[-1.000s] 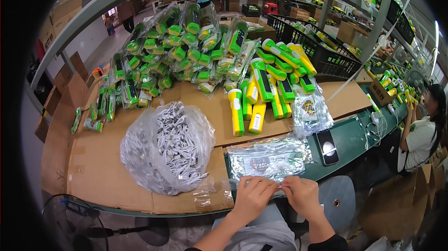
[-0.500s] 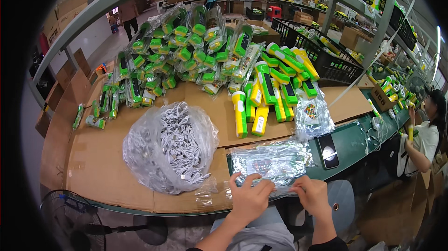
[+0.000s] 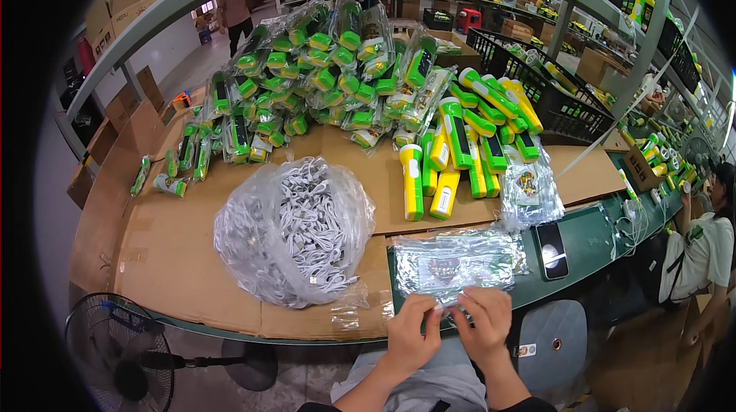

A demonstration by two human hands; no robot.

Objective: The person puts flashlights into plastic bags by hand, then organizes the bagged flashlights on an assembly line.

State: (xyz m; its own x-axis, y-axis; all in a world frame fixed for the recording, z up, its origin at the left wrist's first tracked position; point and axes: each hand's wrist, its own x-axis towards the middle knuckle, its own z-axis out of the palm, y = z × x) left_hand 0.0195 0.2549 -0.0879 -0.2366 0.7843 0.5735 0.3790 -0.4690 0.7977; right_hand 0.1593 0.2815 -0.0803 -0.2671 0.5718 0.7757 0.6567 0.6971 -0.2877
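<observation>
My left hand (image 3: pixel 412 333) and my right hand (image 3: pixel 486 325) are close together at the table's front edge. Thumbs and fingers of both pinch the near edge of a clear plastic bag (image 3: pixel 446 305); its exact outline is hard to make out. Just beyond them lies a stack of flat, shiny clear bags (image 3: pixel 418 262) with a printed patch in the middle. To the left stands a large open plastic sack (image 3: pixel 245 236) full of coiled white cables (image 3: pixel 310 232). Behind the stack, loose green and yellow flashlights (image 3: pixel 412 182) are piled on cardboard.
Bagged flashlights (image 3: pixel 322 78) form a tall heap at the back. More flat bags (image 3: pixel 529 190) lie right of the loose flashlights, near a black phone (image 3: pixel 552 251). A black crate (image 3: pixel 537 90), a floor fan (image 3: pixel 119 351), a stool (image 3: pixel 553 343) and a seated co-worker (image 3: pixel 701 247) surround the table.
My hands have drawn together along the bag's near edge, the right one moving left toward the left one. The whole view has shifted slightly, and the co-worker at right has changed posture.
</observation>
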